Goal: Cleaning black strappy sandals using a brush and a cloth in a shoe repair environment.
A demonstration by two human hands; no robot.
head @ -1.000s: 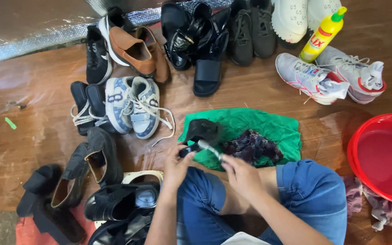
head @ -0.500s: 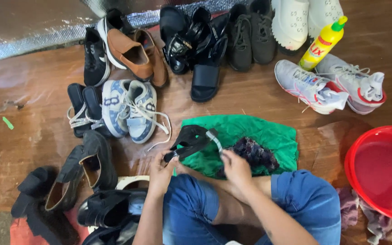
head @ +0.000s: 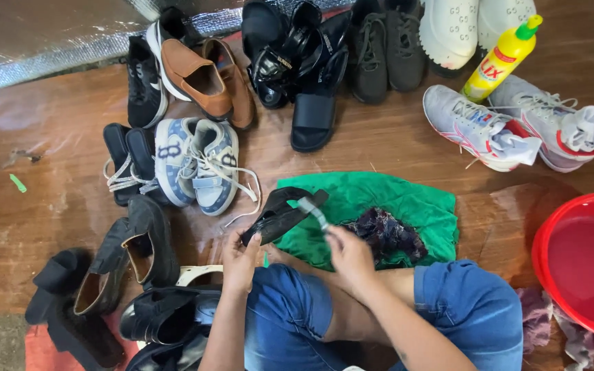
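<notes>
Head view: left hand (head: 240,260) grips black sandal (head: 280,215); right hand (head: 349,253) pinches what seems a brush (head: 313,211).

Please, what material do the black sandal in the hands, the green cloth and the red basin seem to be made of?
Black sandal: probably rubber or synthetic leather, with a dull, smooth surface.
Green cloth: woven fabric; it lies soft and creased.
Red basin: likely plastic, with a glossy, even colour and a moulded rim.

Black sandal (head: 280,214); green cloth (head: 386,206); red basin (head: 582,264); yellow bottle (head: 500,58), green cap; dark rag (head: 386,233), possibly purple-patterned; brown loafers (head: 204,79).
</notes>
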